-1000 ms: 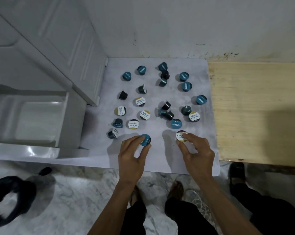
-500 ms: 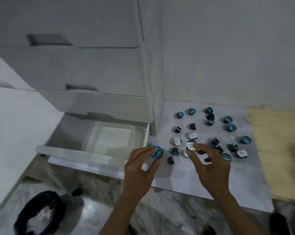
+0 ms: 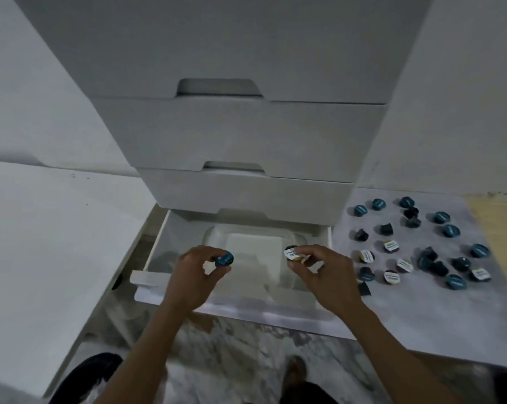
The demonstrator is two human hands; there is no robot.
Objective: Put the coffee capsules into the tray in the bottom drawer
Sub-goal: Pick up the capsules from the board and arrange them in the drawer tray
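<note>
My left hand (image 3: 192, 277) pinches a blue-lidded coffee capsule (image 3: 224, 259) over the left part of the clear tray (image 3: 217, 233). The tray lies inside the open bottom drawer (image 3: 323, 233) of a white drawer unit. My right hand (image 3: 323, 272) pinches a white-lidded capsule (image 3: 291, 253) above the tray's right side. No capsules show in the tray. Several more capsules (image 3: 421, 246), blue-lidded, white-lidded and some tipped over, lie scattered on a pale sheet (image 3: 421, 316) on the floor to the right of the drawer.
Two closed drawers (image 3: 246, 135) stack above the open one. A wooden board (image 3: 500, 228) borders the sheet on the far right. Marble floor (image 3: 246, 345) lies below the drawer front. A dark object (image 3: 86, 374) sits at bottom left.
Both hands lifted one capsule each off the sheet and carried them left, so they are now over the tray in the open drawer. The view swung left and up toward the drawer unit.
</note>
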